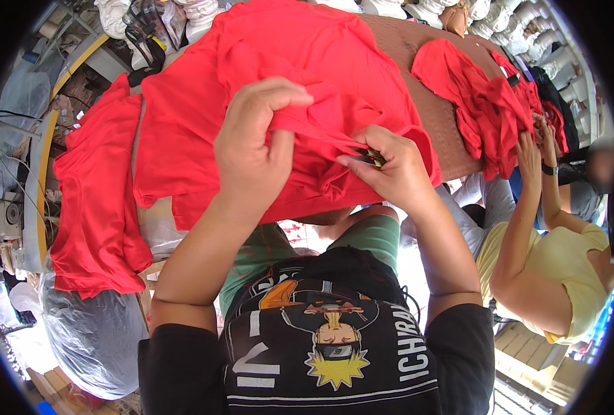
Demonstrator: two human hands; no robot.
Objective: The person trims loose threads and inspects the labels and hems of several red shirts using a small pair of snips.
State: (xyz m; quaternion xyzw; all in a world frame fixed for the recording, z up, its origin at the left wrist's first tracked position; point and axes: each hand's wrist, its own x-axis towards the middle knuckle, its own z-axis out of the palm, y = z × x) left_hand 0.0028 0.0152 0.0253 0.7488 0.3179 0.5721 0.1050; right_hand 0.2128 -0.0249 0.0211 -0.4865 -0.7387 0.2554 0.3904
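A large red garment [307, 52] is spread over the table in front of me, its near edge hanging toward my lap. My left hand [251, 145] is raised above it, thumb and fingers closed on a fold of the cloth, which stretches tight toward the right. At the right end of that fold, my right hand [393, 166] grips a small dark tool with a yellowish part, apparently thread snips [371, 158]. Its tip meets the red cloth. The fingers cover most of the tool, so whether its blades are apart is hidden.
Another red garment [99, 187] hangs over the table's left end, above a plastic-wrapped bundle [89, 332]. To the right, a person in yellow [549, 270] handles more red cloth [470, 104] on the brown tabletop [397, 41]. White thread cones [515, 28] line the far side.
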